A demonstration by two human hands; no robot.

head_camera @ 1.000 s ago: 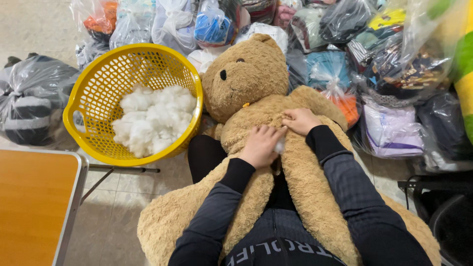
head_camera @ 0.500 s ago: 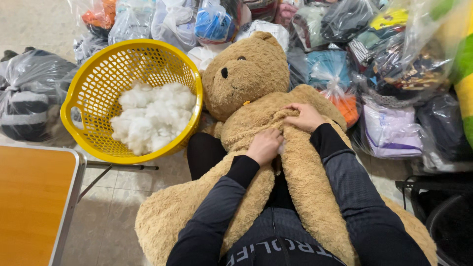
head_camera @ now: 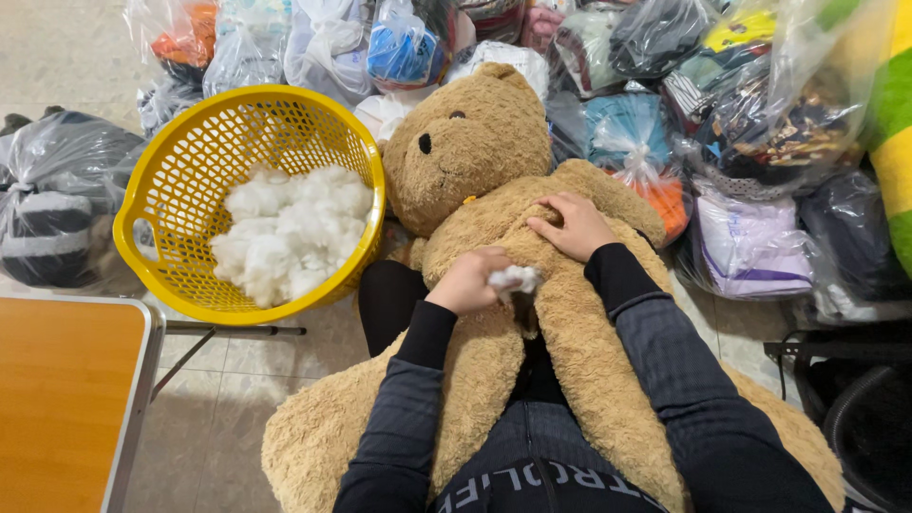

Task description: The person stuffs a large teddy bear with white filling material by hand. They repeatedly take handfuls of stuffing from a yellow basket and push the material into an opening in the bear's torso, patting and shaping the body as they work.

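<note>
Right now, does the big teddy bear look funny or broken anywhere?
Yes. The teddy bear is split open down its body and lies limp and flat over the person's lap. The left hand holds a white stuffing tuft at the opening; more stuffing sits in the yellow basket.

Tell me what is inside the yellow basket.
The yellow basket holds a pile of white stuffing. Anything under that pile is covered, so it cannot be seen.

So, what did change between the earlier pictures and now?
The left hand has come out of the opening in the teddy bear, now gripping a white tuft of stuffing. The right hand has flattened on the bear's chest. The yellow basket with its stuffing and the bags behind stayed put.
</note>
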